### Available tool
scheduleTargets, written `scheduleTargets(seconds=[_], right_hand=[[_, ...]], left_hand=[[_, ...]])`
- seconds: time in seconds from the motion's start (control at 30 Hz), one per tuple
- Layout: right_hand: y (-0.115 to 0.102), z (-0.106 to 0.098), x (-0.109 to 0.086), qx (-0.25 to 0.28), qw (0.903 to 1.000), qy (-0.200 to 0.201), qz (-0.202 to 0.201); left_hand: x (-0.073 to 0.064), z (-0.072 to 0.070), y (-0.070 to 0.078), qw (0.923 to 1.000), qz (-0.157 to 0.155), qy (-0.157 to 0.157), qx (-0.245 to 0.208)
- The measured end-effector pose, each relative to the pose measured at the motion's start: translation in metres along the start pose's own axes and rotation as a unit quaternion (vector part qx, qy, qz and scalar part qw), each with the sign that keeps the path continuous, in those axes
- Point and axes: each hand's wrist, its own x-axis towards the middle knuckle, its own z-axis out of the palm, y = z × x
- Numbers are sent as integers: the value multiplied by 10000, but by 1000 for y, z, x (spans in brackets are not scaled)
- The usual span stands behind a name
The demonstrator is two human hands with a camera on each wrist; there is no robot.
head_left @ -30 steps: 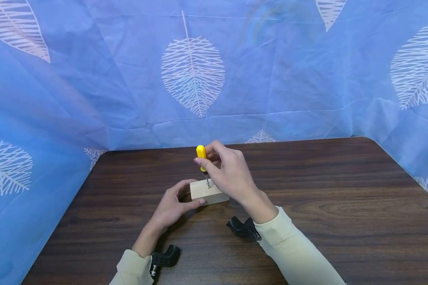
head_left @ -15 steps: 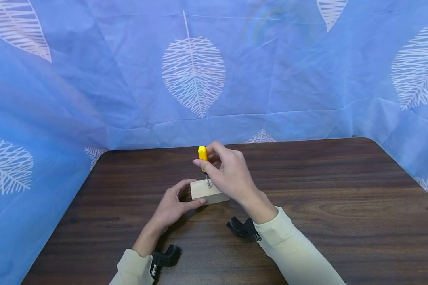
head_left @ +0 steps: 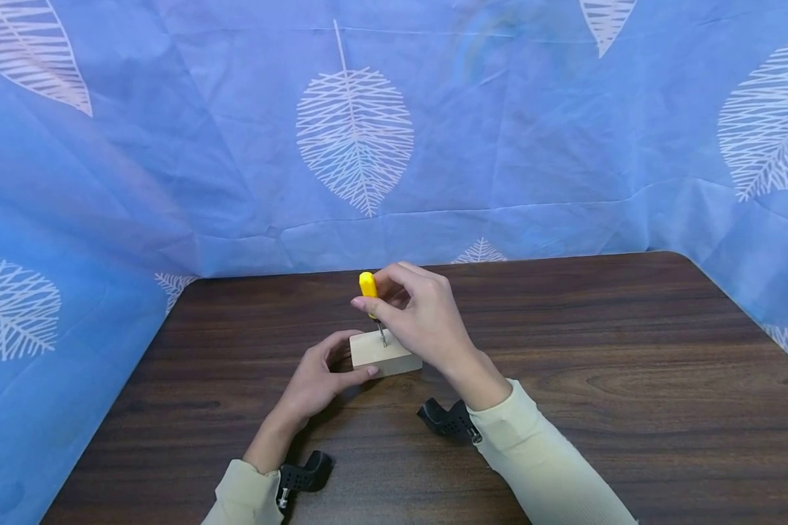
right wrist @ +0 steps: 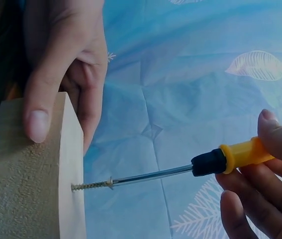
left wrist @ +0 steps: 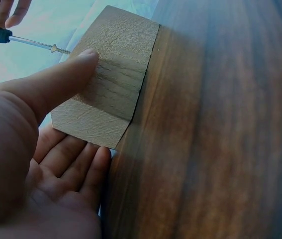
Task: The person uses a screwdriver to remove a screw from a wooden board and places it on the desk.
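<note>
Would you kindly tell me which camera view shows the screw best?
The right wrist view: the screw appears largest there, unobstructed from its head to where it meets the wooden block. The left wrist view shows its head and some threads, smaller; the head view shows it only tiny.

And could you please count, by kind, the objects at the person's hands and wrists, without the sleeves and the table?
Screwdriver: 1
Screw: 1
Wooden block: 1
Black wrist devices: 2
Total: 5
</note>
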Motion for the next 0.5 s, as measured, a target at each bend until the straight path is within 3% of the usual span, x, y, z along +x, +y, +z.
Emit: scheduleTargets(seconds=[0.5], right_hand=[[-4,-1,-1,1,9986,-94,519]], left_hand=[[0,0,1,10000,-33,45,41]])
